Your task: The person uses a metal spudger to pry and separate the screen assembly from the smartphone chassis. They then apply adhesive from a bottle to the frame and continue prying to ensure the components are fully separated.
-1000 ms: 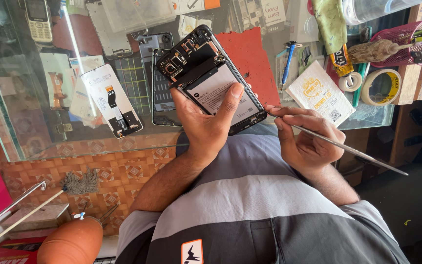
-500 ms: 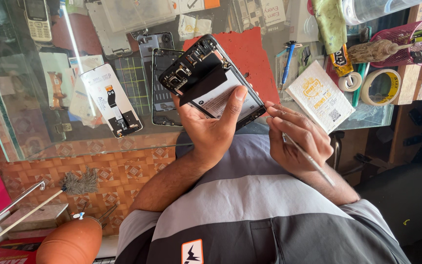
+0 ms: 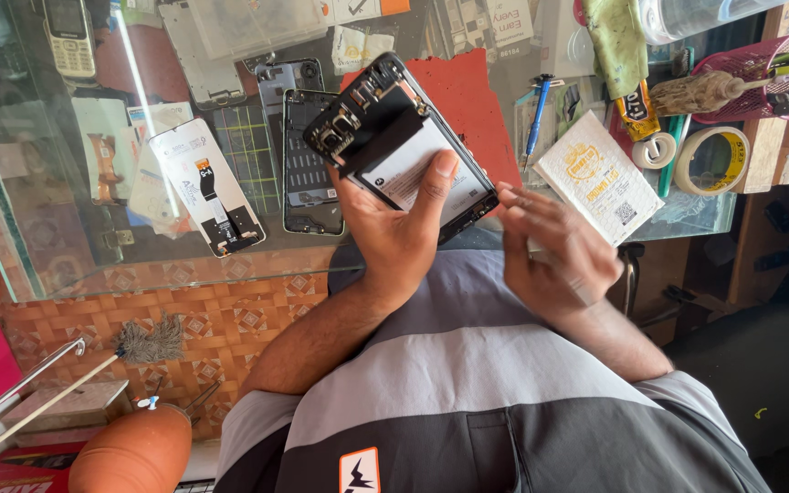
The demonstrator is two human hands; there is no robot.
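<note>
Over the lap, just at the near edge of the glass counter (image 3: 66,274), an opened phone (image 3: 404,151) with its back cover off is held tilted, inner side facing the head camera. Left hand (image 3: 394,237) cradles it from below: palm under the lower body, thumb (image 3: 436,178) pressed flat on the pale battery label, probably to keep the frame from rocking and to leave the camera end and dark shielding clear to view. This hand is closed around the phone.

Right hand (image 3: 559,251) sits just beside the phone's lower right edge, fingertips (image 3: 509,196) bunched together and touching or nearly touching the frame there. Whether they pinch a tool or small part cannot be told; nothing shows between them.

On the counter, near the phone: a red mat (image 3: 468,100) directly behind it, likely the work pad; a second opened phone body (image 3: 308,160) lying flat just left; a white screen part with flex cable (image 3: 207,183) further left. To the right, a white printed box (image 3: 600,173), a blue pen (image 3: 536,114), a tape roll (image 3: 710,155) and a pink basket of tools (image 3: 783,68), all within reach. A small brush (image 3: 143,342) rests on the patterned ledge below.
</note>
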